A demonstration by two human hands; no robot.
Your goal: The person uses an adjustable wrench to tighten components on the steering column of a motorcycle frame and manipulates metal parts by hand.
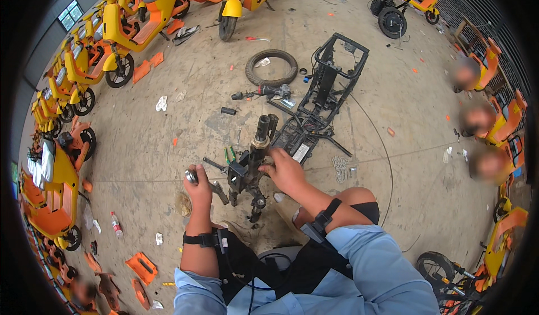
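The bare black scooter frame (323, 93) lies on the floor, stretching away from me, with its front end close to my knees. Its upright head tube (260, 141) stands between my hands, with dark fork parts (257, 200) below. My right hand (285, 172) is closed around the right side of this front part, thumb towards me. My left hand (199, 185) is closed on a tool with a round, shiny metal end (191, 176), left of the frame; its kind is unclear. Green-handled pliers (230, 155) and a dark wrench-like tool (213, 164) lie just beyond.
Beyond the frame lie a tyre (272, 68), a power tool (258, 92) and a black tube (228, 111). A chain (340, 169) rests to the right, near a long thin cable (380, 135). Yellow scooters (135, 28) line the left; orange panels (141, 267) and a bottle (116, 225) lie nearby.
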